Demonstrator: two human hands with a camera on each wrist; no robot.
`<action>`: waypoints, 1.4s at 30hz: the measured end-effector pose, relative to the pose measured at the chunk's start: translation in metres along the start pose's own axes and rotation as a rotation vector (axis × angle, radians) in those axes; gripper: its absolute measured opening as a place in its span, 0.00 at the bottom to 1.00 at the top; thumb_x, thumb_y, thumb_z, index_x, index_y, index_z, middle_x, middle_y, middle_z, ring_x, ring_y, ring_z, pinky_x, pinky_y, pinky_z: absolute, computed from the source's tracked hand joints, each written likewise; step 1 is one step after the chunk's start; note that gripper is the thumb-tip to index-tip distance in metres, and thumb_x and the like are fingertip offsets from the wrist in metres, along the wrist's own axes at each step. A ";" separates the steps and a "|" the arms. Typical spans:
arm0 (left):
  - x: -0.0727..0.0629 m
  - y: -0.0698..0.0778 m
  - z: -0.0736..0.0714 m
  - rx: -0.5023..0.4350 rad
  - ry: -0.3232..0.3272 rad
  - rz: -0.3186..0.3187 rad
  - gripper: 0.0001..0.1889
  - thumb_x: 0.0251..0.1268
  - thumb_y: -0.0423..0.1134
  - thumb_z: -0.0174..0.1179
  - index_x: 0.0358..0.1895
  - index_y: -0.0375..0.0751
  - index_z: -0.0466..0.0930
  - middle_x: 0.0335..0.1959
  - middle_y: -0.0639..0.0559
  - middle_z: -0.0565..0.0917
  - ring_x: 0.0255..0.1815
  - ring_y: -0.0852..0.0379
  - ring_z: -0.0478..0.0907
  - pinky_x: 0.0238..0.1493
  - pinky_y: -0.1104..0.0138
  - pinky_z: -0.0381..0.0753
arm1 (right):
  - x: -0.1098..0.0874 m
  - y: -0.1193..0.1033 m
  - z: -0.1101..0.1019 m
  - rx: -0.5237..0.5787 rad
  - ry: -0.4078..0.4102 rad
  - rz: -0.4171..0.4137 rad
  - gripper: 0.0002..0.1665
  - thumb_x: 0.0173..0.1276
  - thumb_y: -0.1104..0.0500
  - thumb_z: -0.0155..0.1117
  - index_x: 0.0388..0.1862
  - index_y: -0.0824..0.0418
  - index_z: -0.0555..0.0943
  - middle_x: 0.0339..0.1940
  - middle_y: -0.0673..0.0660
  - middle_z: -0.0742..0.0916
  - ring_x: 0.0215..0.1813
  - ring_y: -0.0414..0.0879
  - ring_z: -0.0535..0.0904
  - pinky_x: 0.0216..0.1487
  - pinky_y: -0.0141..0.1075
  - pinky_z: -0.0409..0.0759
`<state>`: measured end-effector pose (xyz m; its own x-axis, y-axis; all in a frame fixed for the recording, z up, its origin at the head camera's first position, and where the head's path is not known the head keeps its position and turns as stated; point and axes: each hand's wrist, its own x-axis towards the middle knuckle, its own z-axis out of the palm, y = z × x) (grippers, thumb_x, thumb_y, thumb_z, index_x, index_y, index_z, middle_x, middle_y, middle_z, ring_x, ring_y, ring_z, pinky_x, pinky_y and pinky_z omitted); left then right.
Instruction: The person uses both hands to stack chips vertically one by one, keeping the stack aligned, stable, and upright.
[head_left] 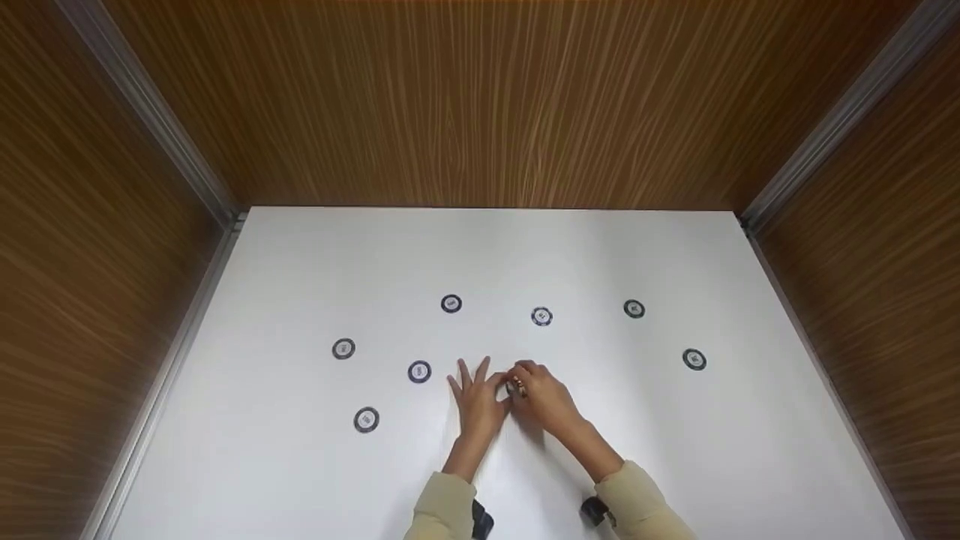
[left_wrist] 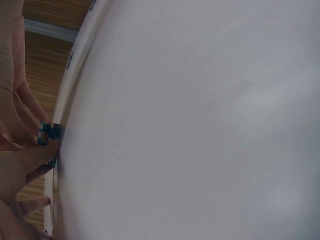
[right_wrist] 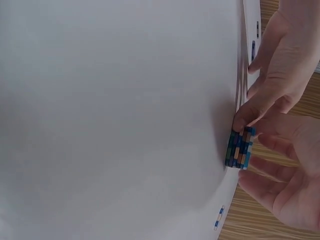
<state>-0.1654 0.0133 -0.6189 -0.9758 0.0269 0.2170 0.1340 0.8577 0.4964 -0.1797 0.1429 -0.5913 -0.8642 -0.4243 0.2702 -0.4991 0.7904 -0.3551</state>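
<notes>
A short stack of poker chips (right_wrist: pixel 240 149), blue-edged with lighter patches, stands on the white table between my two hands. My left hand (head_left: pixel 480 409) pinches the side of the stack low down with thumb and index finger. Its other fingers are spread on the tabletop. From the opposite side, my right hand (head_left: pixel 549 401) curls its fingers and thumb about the stack (head_left: pixel 517 386). In the left wrist view, part of the stack (left_wrist: pixel 49 131) shows behind the left thumb. How many chips each hand grips cannot be told.
Several single chips lie flat on the white table (head_left: pixel 247 300). One chip (head_left: pixel 419 371) is just left of my left hand, another (head_left: pixel 541 316) beyond my hands, and one (head_left: pixel 694 359) far right. Wood-grain panels (head_left: pixel 480 105) wall the back and both sides.
</notes>
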 end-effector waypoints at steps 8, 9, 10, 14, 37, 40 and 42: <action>0.001 -0.001 0.000 -0.032 -0.007 -0.019 0.20 0.39 0.50 0.72 0.40 0.49 0.83 0.59 0.43 0.73 0.64 0.27 0.53 0.57 0.33 0.48 | -0.001 0.018 -0.009 0.029 0.026 0.045 0.17 0.49 0.67 0.71 0.40 0.62 0.79 0.44 0.61 0.81 0.44 0.56 0.78 0.40 0.44 0.80; 0.001 0.000 0.000 -0.035 -0.012 -0.024 0.20 0.39 0.50 0.72 0.40 0.49 0.83 0.59 0.43 0.73 0.64 0.28 0.52 0.58 0.34 0.47 | -0.001 0.021 -0.011 0.036 0.028 0.053 0.17 0.49 0.67 0.71 0.40 0.63 0.78 0.44 0.61 0.80 0.44 0.56 0.78 0.40 0.45 0.80; 0.001 0.000 0.000 -0.038 -0.016 -0.028 0.20 0.39 0.50 0.72 0.40 0.49 0.83 0.59 0.43 0.72 0.64 0.28 0.52 0.58 0.34 0.47 | -0.001 0.025 -0.013 0.044 0.032 0.062 0.17 0.49 0.68 0.70 0.40 0.63 0.78 0.44 0.61 0.80 0.44 0.57 0.77 0.41 0.45 0.79; 0.000 0.000 -0.001 -0.043 -0.032 -0.041 0.20 0.40 0.49 0.72 0.41 0.48 0.83 0.60 0.43 0.72 0.65 0.28 0.51 0.59 0.34 0.45 | -0.003 0.041 -0.024 0.052 0.061 0.079 0.16 0.50 0.68 0.69 0.40 0.64 0.77 0.45 0.62 0.79 0.43 0.58 0.76 0.41 0.47 0.78; 0.001 0.000 0.001 -0.061 -0.058 -0.046 0.21 0.41 0.47 0.71 0.43 0.47 0.82 0.61 0.43 0.70 0.66 0.29 0.49 0.60 0.35 0.43 | -0.024 0.158 -0.071 0.005 0.095 0.425 0.13 0.62 0.67 0.57 0.45 0.70 0.74 0.56 0.74 0.70 0.54 0.70 0.67 0.45 0.58 0.73; 0.002 -0.001 0.001 -0.067 -0.058 -0.045 0.21 0.41 0.48 0.71 0.43 0.47 0.82 0.61 0.42 0.70 0.66 0.29 0.49 0.60 0.35 0.42 | -0.027 0.169 -0.075 0.010 0.063 0.494 0.13 0.66 0.66 0.52 0.48 0.71 0.73 0.59 0.74 0.67 0.57 0.71 0.64 0.50 0.59 0.69; 0.002 0.000 0.000 -0.075 -0.052 -0.041 0.21 0.41 0.47 0.71 0.42 0.47 0.82 0.61 0.42 0.70 0.65 0.28 0.49 0.60 0.35 0.42 | -0.027 0.174 -0.079 0.010 0.042 0.533 0.15 0.68 0.65 0.49 0.50 0.72 0.72 0.61 0.75 0.65 0.60 0.71 0.61 0.53 0.61 0.66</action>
<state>-0.1669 0.0130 -0.6189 -0.9881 0.0209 0.1523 0.1045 0.8181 0.5656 -0.2382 0.3271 -0.5902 -0.9949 0.0534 0.0859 0.0078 0.8873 -0.4611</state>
